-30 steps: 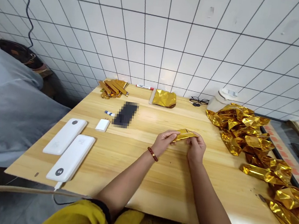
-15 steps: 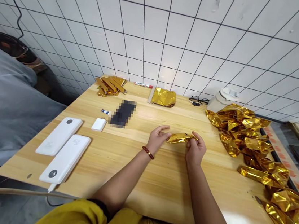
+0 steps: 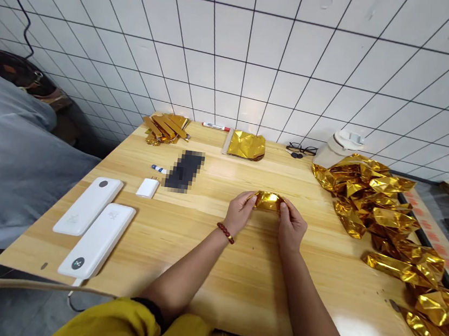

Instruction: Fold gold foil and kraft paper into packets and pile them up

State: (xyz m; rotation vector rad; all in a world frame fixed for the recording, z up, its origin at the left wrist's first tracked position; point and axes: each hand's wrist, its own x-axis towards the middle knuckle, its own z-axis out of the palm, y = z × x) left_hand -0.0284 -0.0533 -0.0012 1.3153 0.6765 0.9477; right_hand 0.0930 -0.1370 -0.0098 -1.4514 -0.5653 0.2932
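Between my two hands, above the middle of the wooden table (image 3: pixel 200 230), is a folded piece of shiny gold foil paper (image 3: pixel 268 201). My left hand (image 3: pixel 239 211) pinches its left end, thumb on the near side. The right end is gripped by my right hand (image 3: pixel 291 226) in the same way. A beaded bracelet (image 3: pixel 225 232) circles my left wrist. To the right lies a long heap of puffed, folded gold foil pieces (image 3: pixel 393 224). Flat gold foil sheets (image 3: pixel 247 145) lie in a stack near the wall, and gold foil strips (image 3: pixel 167 128) are piled at the far left corner.
Two white power banks (image 3: pixel 96 239) lie at the left, one with a cable. A white charger (image 3: pixel 148 187), a blurred dark phone-shaped object (image 3: pixel 185 171), a marker (image 3: pixel 215 127), glasses (image 3: pixel 301 148) and a whitish lidded container (image 3: pixel 339 148) are on the table. The tiled wall (image 3: pixel 231 43) borders the back.
My left hand has closed on the foil's left end, where its fingers were spread before. The foil has turned level, its broad face now showing. Both hands are closer together.
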